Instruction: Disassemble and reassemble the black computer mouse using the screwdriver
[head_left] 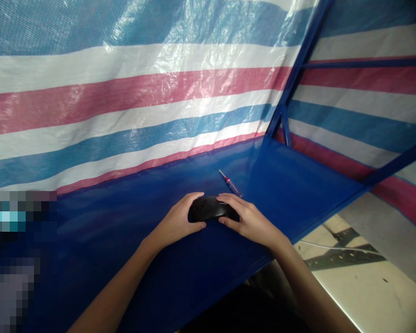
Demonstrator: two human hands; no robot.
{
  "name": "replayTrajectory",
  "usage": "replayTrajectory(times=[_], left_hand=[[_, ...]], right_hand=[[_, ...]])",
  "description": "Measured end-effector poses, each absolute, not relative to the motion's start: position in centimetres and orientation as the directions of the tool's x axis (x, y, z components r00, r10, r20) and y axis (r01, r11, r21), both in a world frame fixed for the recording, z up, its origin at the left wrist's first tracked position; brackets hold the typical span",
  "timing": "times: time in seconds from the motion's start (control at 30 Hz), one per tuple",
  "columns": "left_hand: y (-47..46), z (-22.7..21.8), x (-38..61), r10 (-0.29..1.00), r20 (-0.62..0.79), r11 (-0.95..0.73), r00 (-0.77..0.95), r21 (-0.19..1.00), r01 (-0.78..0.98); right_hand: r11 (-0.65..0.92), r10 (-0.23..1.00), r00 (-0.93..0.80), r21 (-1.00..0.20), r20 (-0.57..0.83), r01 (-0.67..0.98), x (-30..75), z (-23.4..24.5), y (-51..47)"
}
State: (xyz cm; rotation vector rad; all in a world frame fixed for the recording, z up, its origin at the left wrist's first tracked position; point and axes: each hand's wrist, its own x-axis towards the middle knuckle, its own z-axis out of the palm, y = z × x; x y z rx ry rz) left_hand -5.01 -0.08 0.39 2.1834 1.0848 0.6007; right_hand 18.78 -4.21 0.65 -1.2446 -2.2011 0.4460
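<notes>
A black computer mouse lies on the blue shelf surface. My left hand grips its left end, fingers curled over the top and thumb below. My right hand grips its right end the same way. A small screwdriver with a red and clear handle lies on the shelf just behind my right hand, untouched.
A striped blue, white and red tarp hangs behind and to the right of the shelf. Blue metal frame bars rise at the back right corner. The shelf's front edge drops to a pale floor at lower right. A blurred patch sits at far left.
</notes>
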Motion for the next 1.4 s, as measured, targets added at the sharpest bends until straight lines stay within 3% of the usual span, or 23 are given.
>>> replayTrajectory(times=[1.4], left_hand=[[-0.39,0.89,-4.62,0.802,0.080,-0.519,0.592,0.585,0.624]], right_hand=[[0.504,0.863,-0.419,-0.528,0.282,0.683,18.83,0.89,-4.71]])
